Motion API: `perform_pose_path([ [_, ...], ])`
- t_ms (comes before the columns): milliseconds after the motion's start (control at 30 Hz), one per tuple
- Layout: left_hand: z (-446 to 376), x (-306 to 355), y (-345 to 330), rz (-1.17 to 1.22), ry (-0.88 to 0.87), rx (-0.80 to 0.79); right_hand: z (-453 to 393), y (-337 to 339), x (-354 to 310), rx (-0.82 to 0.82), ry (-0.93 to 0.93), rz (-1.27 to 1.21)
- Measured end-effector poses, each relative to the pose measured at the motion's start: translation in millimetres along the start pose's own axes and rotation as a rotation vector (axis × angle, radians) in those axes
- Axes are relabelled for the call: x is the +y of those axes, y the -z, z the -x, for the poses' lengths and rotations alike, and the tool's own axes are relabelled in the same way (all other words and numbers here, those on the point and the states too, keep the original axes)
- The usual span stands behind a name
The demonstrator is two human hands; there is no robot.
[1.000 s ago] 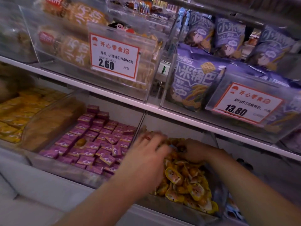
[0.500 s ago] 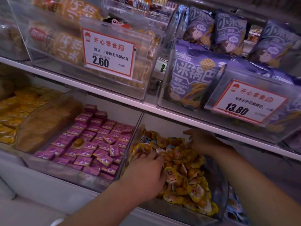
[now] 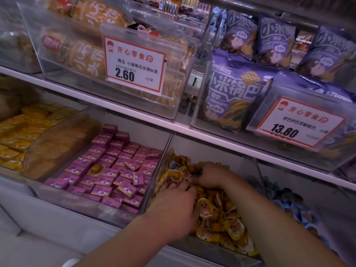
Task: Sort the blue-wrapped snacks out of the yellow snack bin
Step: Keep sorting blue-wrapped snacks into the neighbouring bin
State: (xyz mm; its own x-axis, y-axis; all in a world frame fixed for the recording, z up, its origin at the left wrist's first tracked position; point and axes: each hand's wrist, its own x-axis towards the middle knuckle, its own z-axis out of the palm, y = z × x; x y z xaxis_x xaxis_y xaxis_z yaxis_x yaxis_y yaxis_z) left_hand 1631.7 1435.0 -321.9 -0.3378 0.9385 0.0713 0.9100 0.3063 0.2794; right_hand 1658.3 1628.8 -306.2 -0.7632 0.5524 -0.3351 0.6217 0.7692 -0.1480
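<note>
Both forearms reach into the yellow snack bin (image 3: 167, 157) on the lower shelf. The left hand (image 3: 173, 211) lies palm-down on the yellow packets (image 3: 221, 222), fingers curled into them. Farther back, the right hand (image 3: 210, 174) bends at the wrist, fingers buried; I cannot tell its grip. Blue-wrapped snacks (image 3: 289, 205) fill the bin to the right.

Pretty dim overall, with a purplish cast. Light falls from above, so the lower bins sit in shelf shadow. The price tags (image 3: 134, 63) are crisp mid-frame, but the edges smear and bend, especially far left and bottom right.
</note>
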Motion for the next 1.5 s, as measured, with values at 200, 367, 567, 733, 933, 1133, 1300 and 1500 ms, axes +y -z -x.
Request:
perform_pose_path([
  [200, 1, -6, 4, 0.051, -0.013, 0.007, -7, 0, 7, -0.034, 0.059, -0.019],
  [367, -1, -2, 14, 0.348, 0.05, 0.228, 7, 15, 18, 0.082, 0.078, -0.28],
  [567, -13, 7, 29, 1.184, 0.347, 0.423, 61, 41, -3, 0.124, 0.339, -0.599],
  [733, -19, 9, 29, 1.584, 0.448, 0.245, 100, 34, -11, 0.143, 0.413, -0.549],
  [933, -19, 3, 23, 1.511, 0.469, 0.258, 117, 25, 4, 0.001, 0.341, -0.518],
  [1133, -23, 2, 18, 1.243, 0.39, 0.415, 111, 38, 36, 0.249, 0.163, -0.499],
  [1300, -26, -4, 15, 1.185, 0.33, 0.473, 52, 46, 53, 0.22, -0.118, -0.104],
  [1500, -29, -8, 12, 1.143, 0.301, 0.459, 18, 20, 48, -0.066, -0.036, 0.039],
])
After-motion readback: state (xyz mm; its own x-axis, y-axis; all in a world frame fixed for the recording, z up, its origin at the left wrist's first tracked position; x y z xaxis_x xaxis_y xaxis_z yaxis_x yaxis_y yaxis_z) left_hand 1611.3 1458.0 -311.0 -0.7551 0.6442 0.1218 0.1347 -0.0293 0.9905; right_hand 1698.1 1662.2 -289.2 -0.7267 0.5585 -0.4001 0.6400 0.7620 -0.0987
